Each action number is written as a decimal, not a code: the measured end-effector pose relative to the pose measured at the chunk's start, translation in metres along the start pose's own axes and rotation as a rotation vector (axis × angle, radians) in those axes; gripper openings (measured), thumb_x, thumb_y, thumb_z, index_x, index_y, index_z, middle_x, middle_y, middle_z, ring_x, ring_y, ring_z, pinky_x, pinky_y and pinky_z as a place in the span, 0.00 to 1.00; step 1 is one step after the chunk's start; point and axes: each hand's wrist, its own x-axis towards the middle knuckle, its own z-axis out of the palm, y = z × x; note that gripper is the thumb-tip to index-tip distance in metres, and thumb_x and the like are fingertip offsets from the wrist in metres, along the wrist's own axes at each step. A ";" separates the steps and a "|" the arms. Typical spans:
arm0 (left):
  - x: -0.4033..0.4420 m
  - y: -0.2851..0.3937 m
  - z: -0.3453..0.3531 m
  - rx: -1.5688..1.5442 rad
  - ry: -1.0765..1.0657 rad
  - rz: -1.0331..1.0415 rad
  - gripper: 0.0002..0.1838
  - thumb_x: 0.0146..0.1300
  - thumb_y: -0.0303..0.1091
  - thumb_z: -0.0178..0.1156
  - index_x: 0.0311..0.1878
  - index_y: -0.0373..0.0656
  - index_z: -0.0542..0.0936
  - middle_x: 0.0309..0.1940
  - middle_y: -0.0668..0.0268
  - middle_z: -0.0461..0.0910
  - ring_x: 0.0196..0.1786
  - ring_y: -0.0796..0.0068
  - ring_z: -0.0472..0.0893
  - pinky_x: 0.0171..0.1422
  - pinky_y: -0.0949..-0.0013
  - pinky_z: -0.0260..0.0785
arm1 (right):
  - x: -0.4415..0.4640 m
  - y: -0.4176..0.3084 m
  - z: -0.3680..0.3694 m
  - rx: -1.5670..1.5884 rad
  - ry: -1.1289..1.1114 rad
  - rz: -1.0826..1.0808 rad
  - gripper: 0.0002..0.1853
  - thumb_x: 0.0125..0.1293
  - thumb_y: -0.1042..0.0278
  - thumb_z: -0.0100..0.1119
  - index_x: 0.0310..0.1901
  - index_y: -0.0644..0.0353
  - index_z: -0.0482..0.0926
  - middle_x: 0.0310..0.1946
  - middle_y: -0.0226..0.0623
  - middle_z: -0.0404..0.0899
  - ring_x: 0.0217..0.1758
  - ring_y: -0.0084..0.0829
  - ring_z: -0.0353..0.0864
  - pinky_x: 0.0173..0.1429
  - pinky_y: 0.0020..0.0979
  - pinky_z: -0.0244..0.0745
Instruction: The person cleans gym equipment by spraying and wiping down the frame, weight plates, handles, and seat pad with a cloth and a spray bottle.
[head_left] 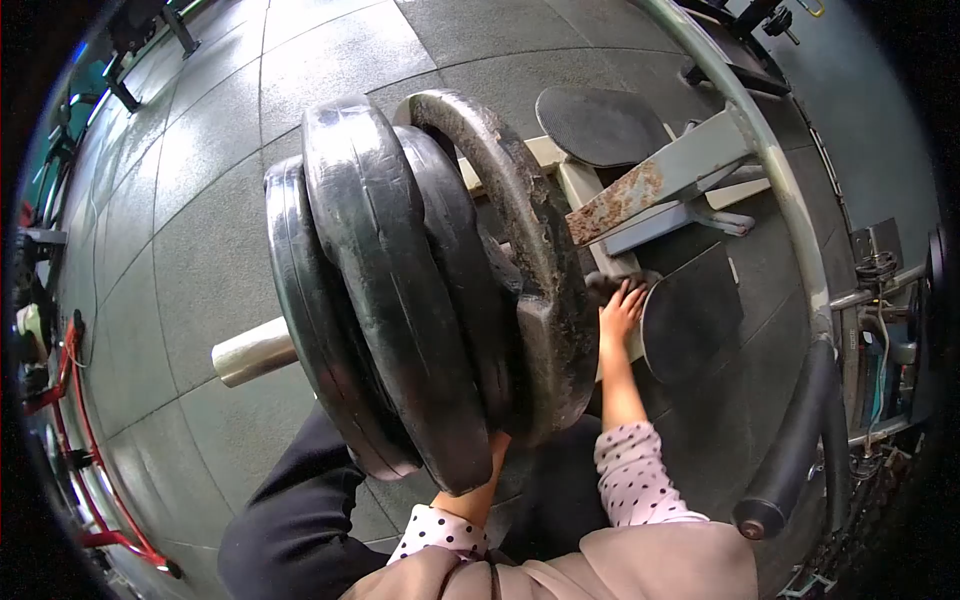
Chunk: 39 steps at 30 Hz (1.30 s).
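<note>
My right hand [622,312] reaches down to the pale metal frame [582,190], beside a black footplate [692,315]. Its fingers press on a dark, crumpled cloth [603,286] lying against the frame; part of the cloth is under the hand. Black weight plates [375,270] and a worn, rough-edged plate [520,190] sit stacked on a shiny metal bar [252,352] in front of me. Behind the stack's lower edge my left hand [498,447] is mostly hidden, with just the wrist and forearm showing. I cannot see its fingers or what they touch.
A second black footplate [602,127] lies farther back. A rusty beam [630,195] joins the curved tube [775,160] on the right, which has a black padded grip [790,450]. Red tubing [85,440] stands at left on the dark tiled floor [210,230].
</note>
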 end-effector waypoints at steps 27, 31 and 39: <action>0.027 0.076 0.029 0.072 -0.142 0.387 0.23 0.42 0.29 0.63 0.47 0.41 0.75 0.45 0.59 0.76 0.50 0.54 0.75 0.52 0.59 0.67 | -0.163 -0.047 -0.057 0.221 -0.074 0.057 0.26 0.67 0.60 0.50 0.63 0.61 0.60 0.59 0.45 0.61 0.66 0.43 0.61 0.69 0.37 0.58; 0.016 0.085 0.010 0.116 -0.146 0.321 0.23 0.43 0.26 0.63 0.47 0.40 0.75 0.43 0.58 0.75 0.50 0.52 0.74 0.52 0.56 0.67 | -0.212 -0.113 -0.127 -1.358 0.060 0.163 0.21 0.66 0.60 0.48 0.57 0.58 0.64 0.51 0.39 0.65 0.60 0.38 0.63 0.65 0.35 0.61; -0.011 0.133 -0.013 0.086 -0.095 0.237 0.21 0.43 0.24 0.62 0.46 0.39 0.75 0.41 0.53 0.75 0.49 0.48 0.74 0.53 0.56 0.67 | -0.188 -0.063 -0.028 0.142 -0.220 -0.088 0.29 0.67 0.54 0.49 0.65 0.52 0.52 0.61 0.46 0.47 0.69 0.42 0.47 0.71 0.36 0.51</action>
